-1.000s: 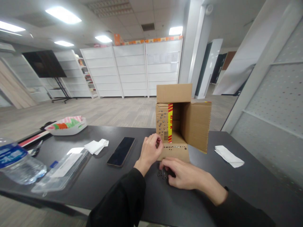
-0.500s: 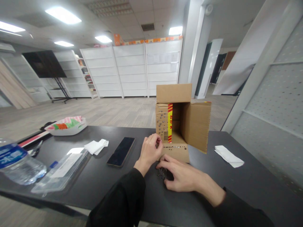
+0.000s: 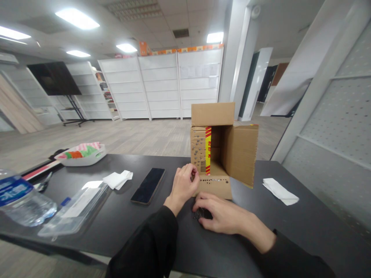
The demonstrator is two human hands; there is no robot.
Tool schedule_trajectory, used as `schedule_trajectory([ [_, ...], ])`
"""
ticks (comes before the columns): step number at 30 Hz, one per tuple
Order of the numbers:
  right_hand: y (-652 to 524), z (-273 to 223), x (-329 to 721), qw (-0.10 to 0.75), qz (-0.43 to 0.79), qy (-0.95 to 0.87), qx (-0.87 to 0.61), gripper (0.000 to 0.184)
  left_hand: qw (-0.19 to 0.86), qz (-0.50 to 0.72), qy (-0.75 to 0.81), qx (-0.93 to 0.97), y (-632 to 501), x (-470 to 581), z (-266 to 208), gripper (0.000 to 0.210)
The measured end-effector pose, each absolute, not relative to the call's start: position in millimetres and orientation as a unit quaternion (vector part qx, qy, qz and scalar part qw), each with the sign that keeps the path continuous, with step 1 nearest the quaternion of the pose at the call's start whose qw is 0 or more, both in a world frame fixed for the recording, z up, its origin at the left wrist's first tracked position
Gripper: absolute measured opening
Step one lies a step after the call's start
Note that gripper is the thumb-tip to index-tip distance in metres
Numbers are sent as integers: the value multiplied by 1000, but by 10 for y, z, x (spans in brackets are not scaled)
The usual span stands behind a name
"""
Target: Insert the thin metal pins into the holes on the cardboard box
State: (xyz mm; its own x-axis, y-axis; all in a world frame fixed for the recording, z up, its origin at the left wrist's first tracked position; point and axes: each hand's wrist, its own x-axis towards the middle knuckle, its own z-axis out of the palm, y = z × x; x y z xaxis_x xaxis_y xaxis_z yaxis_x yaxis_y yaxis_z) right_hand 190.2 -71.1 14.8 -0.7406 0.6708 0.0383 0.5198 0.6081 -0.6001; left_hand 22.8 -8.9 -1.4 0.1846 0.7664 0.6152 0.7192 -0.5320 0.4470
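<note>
A cardboard box [image 3: 242,154] stands on the dark table with its flaps spread. Round grey nail heads dot its left flap, and small holes and several heads run along its lower flap [image 3: 216,189]. My left hand [image 3: 185,181] is beside the left flap's lower corner, thumb and fingers pinched together; whatever is in the pinch is hidden. Below it, my right hand [image 3: 222,214] lies low on the table. Its thumb and fingertips curl round a small bunch of thin dark nails [image 3: 199,213], partly covered by the hand.
Left of my hands lie a phone [image 3: 148,186], white tissues [image 3: 118,179], a clear plastic case [image 3: 77,210] and a water bottle [image 3: 26,200]. A white basket [image 3: 84,159] with cloth sits farther back. Another folded tissue [image 3: 280,191] is at the right.
My right thumb and fingers have drawn closer round the nails, which have shifted slightly on the table. My left hand and the box stay where they were.
</note>
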Motion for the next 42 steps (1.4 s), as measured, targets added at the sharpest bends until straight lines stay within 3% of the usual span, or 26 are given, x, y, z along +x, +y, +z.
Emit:
schedule_trajectory([
  [18,-696,90,1920,141,255,-892,-345,34,33,415,488,767,-87,229,-23,6],
  [28,-705,97,1920,145,254,-887,-358,22,28,420,484,767,-84,227,-32,7],
  [42,-682,81,1940,139,253,-886,-363,19,25,422,481,768,-82,225,-43,7],
])
